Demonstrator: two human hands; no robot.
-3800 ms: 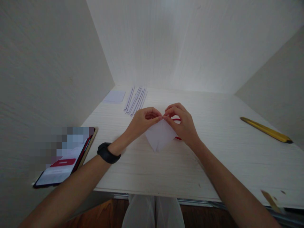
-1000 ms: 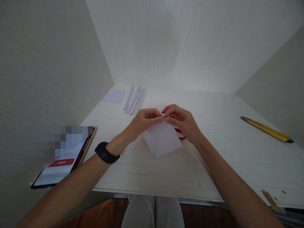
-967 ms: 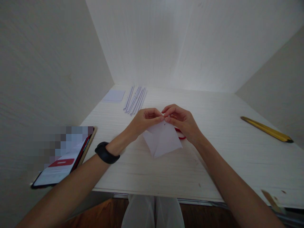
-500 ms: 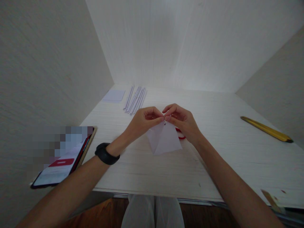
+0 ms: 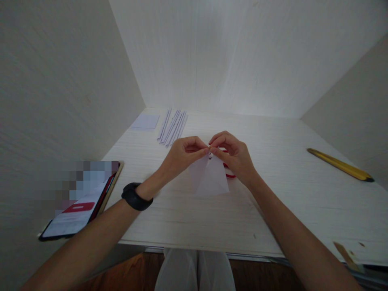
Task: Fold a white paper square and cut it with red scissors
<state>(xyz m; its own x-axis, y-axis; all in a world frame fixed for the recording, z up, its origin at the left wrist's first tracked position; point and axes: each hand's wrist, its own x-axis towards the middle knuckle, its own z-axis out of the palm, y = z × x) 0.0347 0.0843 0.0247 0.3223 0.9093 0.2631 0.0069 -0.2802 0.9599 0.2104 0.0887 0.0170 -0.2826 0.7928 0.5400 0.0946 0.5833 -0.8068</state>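
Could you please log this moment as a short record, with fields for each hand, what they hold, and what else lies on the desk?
left hand: pinches the top corner of the folded white paper; black wristband on the wrist
right hand: pinches the same corner, fingertips meeting the left's
paper: hangs from the pinch, lower edge near the desk
red item: partly hidden behind the right hand
back left: paper strips, small paper square
left edge: phone
right: yellow tool

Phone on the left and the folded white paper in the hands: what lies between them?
Only the left hand with its black wristband crosses bare table between phone and white paper, head view.
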